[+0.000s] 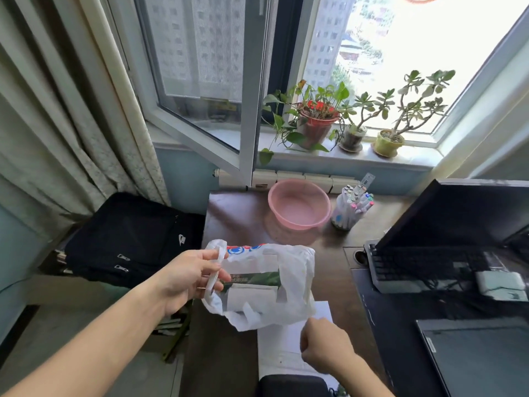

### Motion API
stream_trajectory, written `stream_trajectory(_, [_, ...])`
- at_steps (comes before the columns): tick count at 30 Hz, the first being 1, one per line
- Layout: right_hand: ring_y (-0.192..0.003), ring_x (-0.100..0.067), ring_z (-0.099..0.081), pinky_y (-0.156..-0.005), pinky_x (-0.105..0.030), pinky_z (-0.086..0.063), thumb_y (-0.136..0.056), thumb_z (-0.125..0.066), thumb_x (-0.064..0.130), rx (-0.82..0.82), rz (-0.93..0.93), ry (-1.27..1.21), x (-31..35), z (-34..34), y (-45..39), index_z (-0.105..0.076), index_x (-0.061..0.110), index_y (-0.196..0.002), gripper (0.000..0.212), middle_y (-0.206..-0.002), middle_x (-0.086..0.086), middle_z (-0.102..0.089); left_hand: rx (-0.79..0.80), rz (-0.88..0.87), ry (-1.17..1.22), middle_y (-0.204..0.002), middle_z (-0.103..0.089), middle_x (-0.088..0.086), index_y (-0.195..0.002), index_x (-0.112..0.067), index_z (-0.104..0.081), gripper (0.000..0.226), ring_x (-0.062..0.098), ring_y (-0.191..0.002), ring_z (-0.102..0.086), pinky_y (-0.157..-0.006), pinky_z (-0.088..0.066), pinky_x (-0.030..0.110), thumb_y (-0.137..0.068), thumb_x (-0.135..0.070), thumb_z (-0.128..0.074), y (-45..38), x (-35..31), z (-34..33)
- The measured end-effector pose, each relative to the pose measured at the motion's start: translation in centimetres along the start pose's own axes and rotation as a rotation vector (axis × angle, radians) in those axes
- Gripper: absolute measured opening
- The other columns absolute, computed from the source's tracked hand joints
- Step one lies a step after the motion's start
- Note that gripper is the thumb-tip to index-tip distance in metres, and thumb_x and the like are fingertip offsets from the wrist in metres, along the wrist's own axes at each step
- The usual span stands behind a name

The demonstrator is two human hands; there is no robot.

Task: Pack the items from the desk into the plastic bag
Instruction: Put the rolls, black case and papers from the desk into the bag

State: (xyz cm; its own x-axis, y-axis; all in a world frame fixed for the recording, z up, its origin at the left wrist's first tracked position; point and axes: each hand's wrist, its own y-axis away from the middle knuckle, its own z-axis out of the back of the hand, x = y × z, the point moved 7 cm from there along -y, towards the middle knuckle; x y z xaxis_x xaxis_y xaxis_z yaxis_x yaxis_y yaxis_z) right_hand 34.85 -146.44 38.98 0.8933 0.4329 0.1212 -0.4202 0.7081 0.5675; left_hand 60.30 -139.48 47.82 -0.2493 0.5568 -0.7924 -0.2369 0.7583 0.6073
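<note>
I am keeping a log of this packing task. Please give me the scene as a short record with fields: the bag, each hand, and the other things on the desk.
bag: white plastic bag, lifted above the desk, a green-printed package showing through it
left hand: left hand, fingers closed on the bag's handle
right hand: right hand, closed, at the bag's lower edge over white paper; its hold is unclear
behind the bag: pink basin, cup of markers
right side: keyboard
</note>
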Motion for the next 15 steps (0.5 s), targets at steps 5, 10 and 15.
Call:
stream_trajectory(5, [-0.093, -0.023, -0.059, -0.075, -0.030, -0.045, -0.074, -0.058, 0.019, 0.017, -0.090, -0.079, -3.7, -5.2, -2.3, -0.057, 0.028, -0.091, 0.019, -0.093, 0.004, -0.055, -0.023, 0.001, -0.006, -0.070, -0.071, 0.007, -0.126, -0.011, -0.058, 0.033, 0.018, -0.059, -0.060, -0.058, -0.046, 0.030, -0.095, -0.006, -0.048, 0.5, 0.0, -0.4])
stream_trajectory(10, [-0.081, -0.023, -0.040, -0.069, -0.032, -0.036, -0.077, -0.055, 0.024, -0.011, -0.021, -0.014, -4.0, -7.1, -3.7, -0.044, 0.025, -0.087, 0.015, -0.094, 0.003, -0.045, -0.051, 0.011, -0.010, -0.070, -0.072, 0.008, -0.120, -0.011, -0.062, 0.030, 0.018, -0.059, -0.062, -0.060, -0.047, 0.031, -0.094, -0.006, -0.048, 0.7, 0.3, -0.1])
stream_trajectory(15, [-0.081, -0.029, -0.044, -0.070, -0.032, -0.031, -0.080, -0.052, 0.014, -0.008, 0.072, 0.120, -2.9, -6.5, -3.6, -0.045, 0.022, -0.081, 0.011, -0.091, -0.001, -0.040, -0.078, 0.004, -0.002, -0.070, -0.072, 0.008, -0.115, -0.013, -0.065, 0.027, 0.021, -0.063, -0.064, -0.066, -0.049, 0.033, -0.095, -0.006, -0.048, 0.8, 0.4, 0.3])
